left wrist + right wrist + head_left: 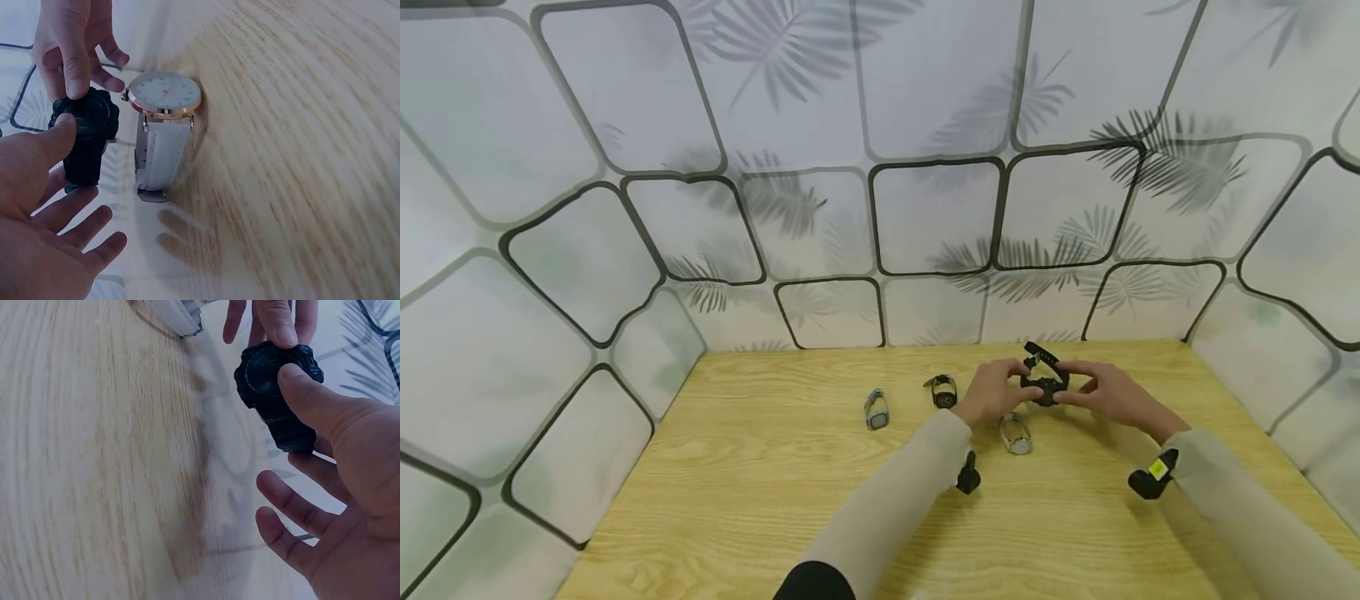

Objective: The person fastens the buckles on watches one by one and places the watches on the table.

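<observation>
Both hands hold a chunky black wristwatch [1045, 390] over the right back part of the table. My left hand [995, 390] pinches it from the left, thumb on the watch face and fingers at the strap. From the other side my right hand [1108, 392] grips it the same way, its thumb on the case in the right wrist view. The strap stands up in a loop above the case in the head view. Just below the hands sits a white-strapped watch [165, 94] with a rose-gold rim and a pale dial.
Left of the hands, a black watch [943, 393] and a silver-grey watch [877, 411] rest on the wooden table [760, 483]. Patterned white panels [932, 217] rise behind the table and at both sides.
</observation>
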Demonstrator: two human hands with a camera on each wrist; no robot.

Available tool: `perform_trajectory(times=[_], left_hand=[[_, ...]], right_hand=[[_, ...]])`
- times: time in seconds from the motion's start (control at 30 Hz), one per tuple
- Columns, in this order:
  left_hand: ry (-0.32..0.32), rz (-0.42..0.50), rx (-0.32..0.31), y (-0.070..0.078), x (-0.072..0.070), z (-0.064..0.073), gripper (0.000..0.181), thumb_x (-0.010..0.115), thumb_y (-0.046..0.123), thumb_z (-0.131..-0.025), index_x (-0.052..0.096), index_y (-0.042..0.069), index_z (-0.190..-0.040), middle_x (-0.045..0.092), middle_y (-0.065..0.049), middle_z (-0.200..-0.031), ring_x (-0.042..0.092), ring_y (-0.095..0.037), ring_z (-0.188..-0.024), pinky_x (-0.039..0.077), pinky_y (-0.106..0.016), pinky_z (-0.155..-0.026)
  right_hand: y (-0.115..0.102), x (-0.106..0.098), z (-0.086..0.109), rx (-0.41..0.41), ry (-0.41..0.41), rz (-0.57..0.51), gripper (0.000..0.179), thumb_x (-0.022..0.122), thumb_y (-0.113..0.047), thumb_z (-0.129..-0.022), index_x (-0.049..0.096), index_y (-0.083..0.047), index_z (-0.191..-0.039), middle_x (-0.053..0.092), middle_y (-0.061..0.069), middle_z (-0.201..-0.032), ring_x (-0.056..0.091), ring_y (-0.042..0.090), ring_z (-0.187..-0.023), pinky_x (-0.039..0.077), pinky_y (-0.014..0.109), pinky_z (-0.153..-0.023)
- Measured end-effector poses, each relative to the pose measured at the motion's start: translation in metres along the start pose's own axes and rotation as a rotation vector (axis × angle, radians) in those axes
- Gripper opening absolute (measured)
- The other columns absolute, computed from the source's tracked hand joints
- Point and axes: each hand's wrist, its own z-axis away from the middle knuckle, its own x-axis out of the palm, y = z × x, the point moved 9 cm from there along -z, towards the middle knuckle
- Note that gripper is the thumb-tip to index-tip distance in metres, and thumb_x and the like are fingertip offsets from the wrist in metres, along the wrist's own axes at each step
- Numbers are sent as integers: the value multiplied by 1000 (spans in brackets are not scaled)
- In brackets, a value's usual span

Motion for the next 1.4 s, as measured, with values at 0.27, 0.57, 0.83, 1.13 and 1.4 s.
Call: perform_trajectory(times=[0.27, 0.57, 0.83, 1.13, 1.4], left_hand=[[15, 107, 14, 1, -6, 6, 47, 72, 38, -98, 64, 15, -138, 62, 3, -140, 62, -17, -124, 55, -27, -91], [49, 205, 35, 0, -10, 7, 44, 66, 40, -101, 65, 13, -137, 62, 1, -141, 71, -11, -107, 58, -23, -82], [109, 300, 41, 1, -16, 8, 32, 60, 31, -107, 69, 15, -132, 66, 0, -135, 73, -7, -94, 58, -22, -79], [107, 394, 38, 1, -18, 8, 36, 64, 20, -104, 63, 13, -140, 70, -12, -128, 75, -22, -95, 59, -23, -73], [104, 463, 14, -3, -18, 11, 34, 68, 16, -101, 66, 17, -136, 74, -12, -117, 75, -32, -96, 61, -30, -74]], right_hand=[[-11, -6, 5, -25, 80, 57, 72, 73, -41, -97, 47, -2, -152, 49, 32, -146, 68, 40, -104, 58, 43, -69], [-22, -13, 10, -56, 177, 101, 71, 77, -38, -94, 50, -2, -150, 71, 24, -111, 70, 35, -92, 52, 35, -59], [-27, -15, 14, -99, 235, 115, 71, 80, -36, -92, 52, -3, -149, 74, 11, -94, 70, 30, -85, 49, 32, -56], [-31, -14, 15, -120, 254, 132, 71, 81, -35, -91, 52, -4, -148, 73, 8, -91, 69, 28, -82, 48, 31, -54], [-31, -10, 18, -126, 254, 127, 71, 81, -34, -91, 53, -5, -148, 73, 9, -91, 69, 27, -80, 48, 30, -52]])
